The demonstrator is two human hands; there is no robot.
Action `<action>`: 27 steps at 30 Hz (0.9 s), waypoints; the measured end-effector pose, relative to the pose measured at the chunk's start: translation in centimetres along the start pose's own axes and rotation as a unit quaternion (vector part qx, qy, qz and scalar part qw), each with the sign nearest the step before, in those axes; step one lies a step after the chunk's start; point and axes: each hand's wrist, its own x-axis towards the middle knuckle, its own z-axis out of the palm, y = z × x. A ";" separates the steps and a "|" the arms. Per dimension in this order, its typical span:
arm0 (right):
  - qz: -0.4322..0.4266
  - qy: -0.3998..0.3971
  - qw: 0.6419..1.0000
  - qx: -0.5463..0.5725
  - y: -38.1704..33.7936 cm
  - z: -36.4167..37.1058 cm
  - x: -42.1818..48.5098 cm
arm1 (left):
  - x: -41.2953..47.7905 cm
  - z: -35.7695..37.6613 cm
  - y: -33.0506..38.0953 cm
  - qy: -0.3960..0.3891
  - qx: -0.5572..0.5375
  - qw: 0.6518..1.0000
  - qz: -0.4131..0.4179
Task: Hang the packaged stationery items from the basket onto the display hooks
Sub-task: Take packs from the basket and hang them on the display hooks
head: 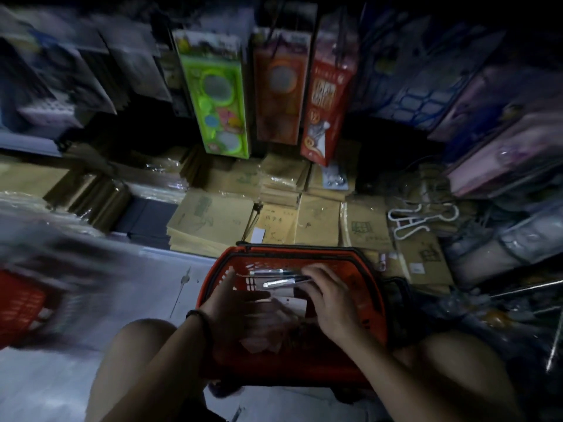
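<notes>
A red plastic basket (362, 269) sits on the floor between my knees. Both hands reach down into it. My right hand (329, 296) has its fingers curled over slim packaged pens (274, 278) with silvery barrels. My left hand (227, 296) lies beside them with its fingers extended, touching a clear flat packet (268, 306). Further packets lie dim in the basket's bottom. On hooks above hang a green package (219, 95), an orange one (278, 86) and a red one (327, 99).
Stacks of tan notebooks (213, 220) cover the low shelf behind the basket. White plastic hangers (408, 223) lie at right. A second red basket (21, 303) is blurred at far left. Pale floor (152, 293) lies to the left.
</notes>
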 end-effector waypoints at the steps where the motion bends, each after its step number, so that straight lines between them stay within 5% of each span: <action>1: -0.017 0.008 1.000 0.003 -0.9 -1.0 -0.3 | -1.2 0.7 0.0 -0.036 -0.023 0.999 0.011; 8: -0.116 -0.008 0.993 -0.025 -5.3 -7.6 -1.2 | -7.8 4.9 0.8 -0.101 -0.081 0.987 0.099; 19: -0.132 -0.073 0.989 -0.005 -14.3 -20.7 1.3 | -16.6 11.4 3.6 -0.071 0.085 0.946 0.306; 27: -0.193 -0.016 0.962 -0.192 -21.8 -26.5 5.7 | -22.4 15.3 6.8 -0.128 0.119 0.883 0.436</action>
